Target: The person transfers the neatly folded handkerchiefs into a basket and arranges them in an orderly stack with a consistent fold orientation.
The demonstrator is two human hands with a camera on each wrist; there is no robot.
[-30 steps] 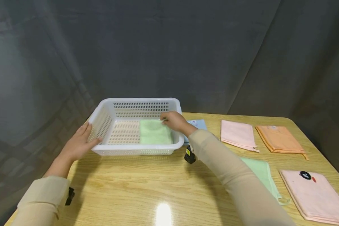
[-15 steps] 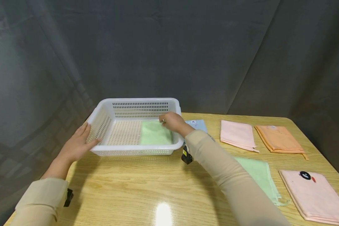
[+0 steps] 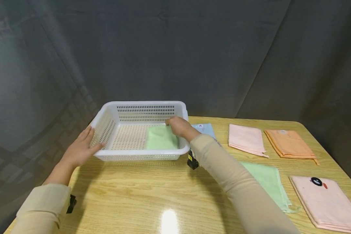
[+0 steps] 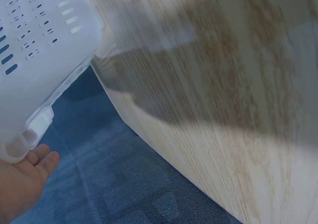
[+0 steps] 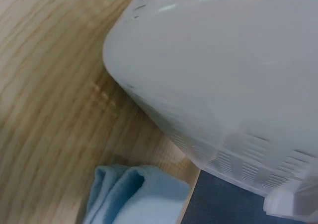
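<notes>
A white perforated plastic basket stands at the back left of the table. Inside it, at the right end, lies a folded light green towel. My right hand reaches over the basket's right rim and pinches the towel near its far right corner; the fingertips are partly hidden. With fingers spread, my left hand rests against the basket's left rim. In the left wrist view the left fingers lie beside the basket's handle. The right wrist view shows only the basket's outer wall, not the hand.
A folded blue towel lies just right of the basket. Farther right are a pink towel, an orange towel, another green towel and a larger pink towel. A dark curtain hangs behind the wooden table.
The green towel in the basket has shifted slightly to the right and lies flatter. My right hand has moved only a little, with its forearm slightly left. The left hand has stayed in place.
</notes>
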